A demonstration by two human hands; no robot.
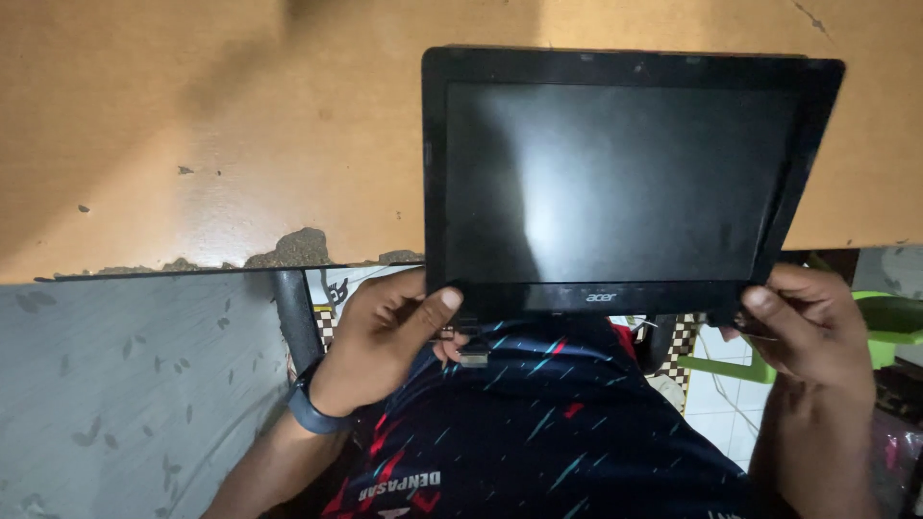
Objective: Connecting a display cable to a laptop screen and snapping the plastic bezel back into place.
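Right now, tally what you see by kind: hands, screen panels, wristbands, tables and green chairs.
Hands: 2, the left hand and the right hand, each gripping a bottom corner of the panel
Black laptop screen panel: 1
Dark wristband: 1
Wooden table: 1
Green plastic chair: 1
Total: 6

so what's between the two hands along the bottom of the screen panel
In the head view, only the screen panel's black lower bezel spans from left hand to right hand.
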